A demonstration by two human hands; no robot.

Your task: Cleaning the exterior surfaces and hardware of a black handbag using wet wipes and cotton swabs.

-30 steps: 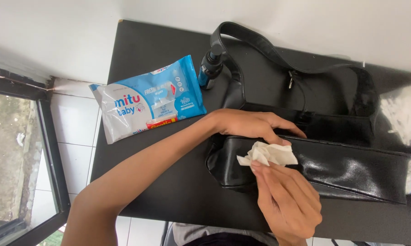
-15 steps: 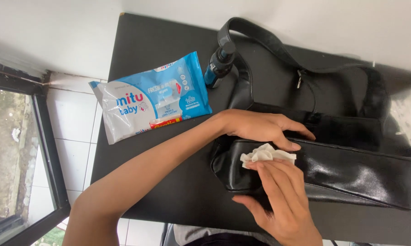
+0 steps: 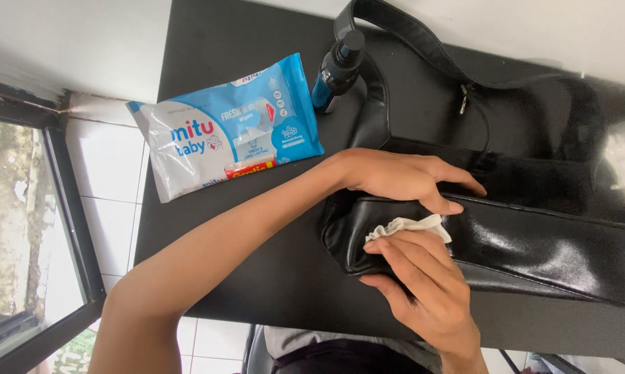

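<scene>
we see a black leather handbag [image 3: 534, 242] lying on its side across the right half of a black worktop [image 3: 222, 228], its strap [image 3: 409, 38] looped toward the far edge. our left hand [image 3: 402, 176] lies flat on the bag's upper edge, fingers [image 3: 458, 183] spread and bracing it. our right hand [image 3: 423, 284] presses a crumpled white wipe [image 3: 413, 226] onto the bag's near face, fingers together over the cloth. the panel right of the wipe shines, perhaps damp; by our judgement the end under the hands is in work, and the strap looks untouched. a blue and white pack of wet wipes [image 3: 222, 135] and a dark spray bottle [image 3: 336, 69] lie well apart at the far left. the bag's lower side sits near the worktop's near edge; open surface lies left of it.
</scene>
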